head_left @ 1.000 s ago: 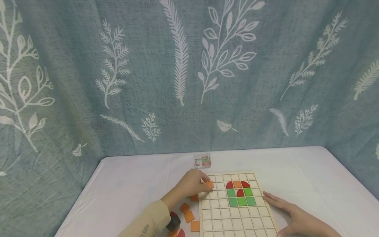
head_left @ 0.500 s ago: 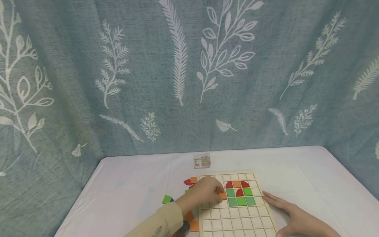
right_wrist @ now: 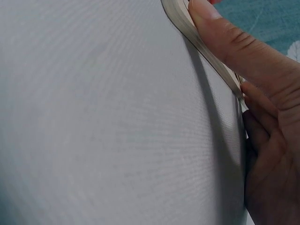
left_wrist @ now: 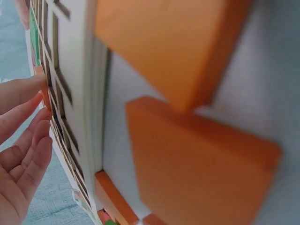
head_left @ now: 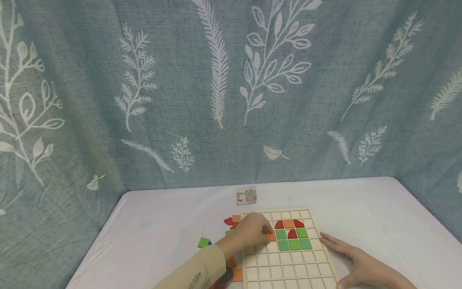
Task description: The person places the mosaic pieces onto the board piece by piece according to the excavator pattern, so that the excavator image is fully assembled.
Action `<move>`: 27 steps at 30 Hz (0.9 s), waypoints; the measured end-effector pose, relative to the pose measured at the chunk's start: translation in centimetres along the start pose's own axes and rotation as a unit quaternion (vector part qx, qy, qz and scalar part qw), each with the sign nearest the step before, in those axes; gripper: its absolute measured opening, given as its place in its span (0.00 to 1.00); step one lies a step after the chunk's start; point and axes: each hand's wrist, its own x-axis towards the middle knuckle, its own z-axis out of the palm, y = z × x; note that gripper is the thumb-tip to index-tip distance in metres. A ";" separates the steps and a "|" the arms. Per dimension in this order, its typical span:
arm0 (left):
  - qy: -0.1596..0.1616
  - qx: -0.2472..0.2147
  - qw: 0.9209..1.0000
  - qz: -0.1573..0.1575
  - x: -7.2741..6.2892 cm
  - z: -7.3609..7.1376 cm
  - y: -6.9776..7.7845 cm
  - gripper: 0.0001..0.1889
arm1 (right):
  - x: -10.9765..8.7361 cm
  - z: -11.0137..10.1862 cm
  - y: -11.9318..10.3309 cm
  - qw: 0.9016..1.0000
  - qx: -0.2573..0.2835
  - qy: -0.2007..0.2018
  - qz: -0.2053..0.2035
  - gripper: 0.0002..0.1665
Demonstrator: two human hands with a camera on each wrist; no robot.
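With thumb and fingertips my left hand (head_left: 252,230) pinches an orange square tile (head_left: 271,237) at a cell of the pale wooden grid board (head_left: 274,273). That cell lies just left of a green tile (head_left: 280,234). In the left wrist view the pinched orange tile (left_wrist: 43,91) meets the grid edge-on. My right hand (head_left: 355,261) rests along the board's right side, fingers extended; in the right wrist view the thumb (right_wrist: 243,47) lies against the board's corner. Green squares, red quarter-circle pieces (head_left: 298,224) and another orange square (head_left: 288,224) fill a block of cells.
Loose orange tiles (left_wrist: 201,159), red pieces (head_left: 229,221) and a green tile (head_left: 203,243) lie left of the board, partly hidden by my left arm. Behind the board stands a small clear box (head_left: 246,196) with coloured shapes. A leaf-patterned curtain (head_left: 216,152) hangs behind the table.
My left hand has carried the orange tile rightward across the board to beside the green tile, then stayed about there over the last half second. The right hand has kept its place.
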 end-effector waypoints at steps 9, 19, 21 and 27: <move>0.014 -0.023 0.999 -0.027 0.0 0.0 0.1 0.07 | 0.1 0.0 0.0 1.000 0.013 -0.008 0.008 0.57; -0.028 0.005 0.999 0.031 -0.5 -1.0 -0.7 0.06 | 0.0 0.2 0.0 1.000 -0.023 0.002 0.009 0.59; -0.052 -0.018 0.997 0.057 -0.8 -1.5 -1.3 0.08 | 0.0 0.2 0.0 1.000 -0.024 0.006 0.012 0.59; -0.089 -0.095 0.990 0.061 -1.9 -2.7 -3.3 0.15 | 0.0 0.2 -0.2 0.999 -0.016 0.001 0.051 0.59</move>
